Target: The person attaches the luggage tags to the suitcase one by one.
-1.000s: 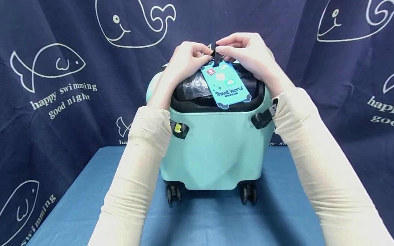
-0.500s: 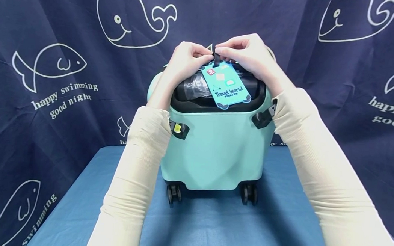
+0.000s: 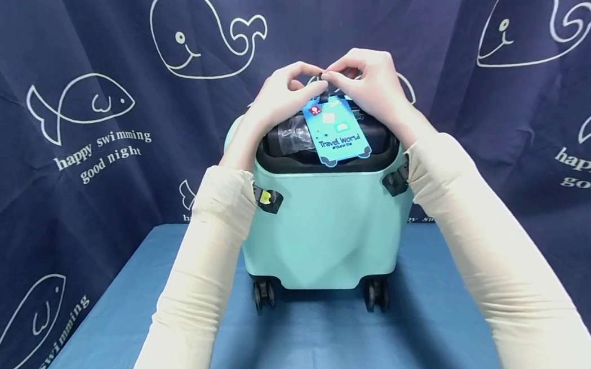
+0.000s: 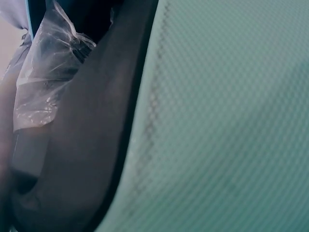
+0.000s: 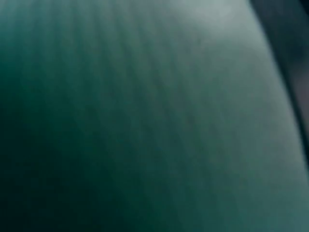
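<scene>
A mint-green suitcase stands upright on its black wheels. From a black strap at its top hangs a blue luggage tag printed "Travel World", tilted over the black handle recess. My left hand pinches the strap from the left between thumb and forefinger. Thumb and fingers of my right hand pinch it from the other side, their tips meeting the left ones. Clear plastic wrap covers part of the handle in the left wrist view. The strap's far end is hidden behind the fingers.
Blue cloth covers the table under the suitcase. A dark blue curtain with whale and fish drawings hangs close behind and at the sides. The right wrist view is filled by the blurred suitcase shell.
The fingertips of both hands have drawn closer together over the strap. The tag has swung a little to the left and hangs straighter. The head view has shifted slightly.
</scene>
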Action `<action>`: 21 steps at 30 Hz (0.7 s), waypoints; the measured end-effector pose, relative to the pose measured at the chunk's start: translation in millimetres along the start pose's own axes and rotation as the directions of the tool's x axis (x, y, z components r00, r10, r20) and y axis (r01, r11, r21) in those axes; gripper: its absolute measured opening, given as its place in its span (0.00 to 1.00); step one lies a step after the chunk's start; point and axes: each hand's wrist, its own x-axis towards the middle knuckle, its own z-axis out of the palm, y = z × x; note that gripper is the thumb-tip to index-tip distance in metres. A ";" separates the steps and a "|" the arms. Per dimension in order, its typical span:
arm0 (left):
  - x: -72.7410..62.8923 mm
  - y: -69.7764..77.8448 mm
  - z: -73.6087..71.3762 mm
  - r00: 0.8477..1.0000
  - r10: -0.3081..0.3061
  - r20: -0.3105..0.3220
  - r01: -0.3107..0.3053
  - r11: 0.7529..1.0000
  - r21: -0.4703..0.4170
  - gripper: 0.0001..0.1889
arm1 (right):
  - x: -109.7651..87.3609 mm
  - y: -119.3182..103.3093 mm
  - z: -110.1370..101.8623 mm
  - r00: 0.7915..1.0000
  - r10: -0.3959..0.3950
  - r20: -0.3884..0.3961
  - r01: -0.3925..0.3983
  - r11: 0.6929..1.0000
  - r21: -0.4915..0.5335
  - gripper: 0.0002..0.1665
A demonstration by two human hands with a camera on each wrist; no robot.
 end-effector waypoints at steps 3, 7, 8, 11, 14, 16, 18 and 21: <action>0.7 -1.4 1.1 1.000 0.000 -0.001 0.000 1.000 0.010 0.22 | 0.0 0.2 1.6 1.000 -0.022 0.010 0.022 1.000 -0.009 0.12; 1.9 -0.7 0.8 1.000 0.005 0.002 -0.005 1.000 0.025 0.23 | -0.5 1.1 0.9 1.000 -0.015 0.023 0.015 1.000 -0.006 0.12; 1.7 -0.5 0.9 1.000 0.003 0.005 -0.003 1.000 0.027 0.23 | -0.9 1.7 0.9 0.999 -0.019 0.027 0.019 1.000 -0.004 0.12; 1.2 1.5 0.0 1.000 -0.005 0.004 0.005 0.999 0.038 0.23 | -1.1 2.8 0.4 0.999 -0.047 0.026 0.047 0.999 0.002 0.11; 1.1 3.0 -1.4 1.000 -0.015 0.009 0.015 0.999 0.050 0.22 | -1.0 3.3 -0.2 0.998 -0.062 0.026 0.062 0.998 0.006 0.11; 1.4 3.2 -1.9 1.000 -0.023 0.015 0.022 0.998 0.056 0.22 | -1.2 3.2 -0.7 0.999 -0.047 0.028 0.047 0.999 0.008 0.12; 1.7 3.0 -1.9 0.999 -0.027 0.023 0.026 0.998 0.060 0.22 | -1.8 3.5 -1.3 0.999 -0.013 0.034 0.013 1.000 0.015 0.13; 1.8 2.8 -0.4 0.999 -0.030 0.038 0.027 0.998 0.058 0.21 | -3.4 3.7 -2.1 0.998 0.038 0.044 -0.040 0.999 0.029 0.14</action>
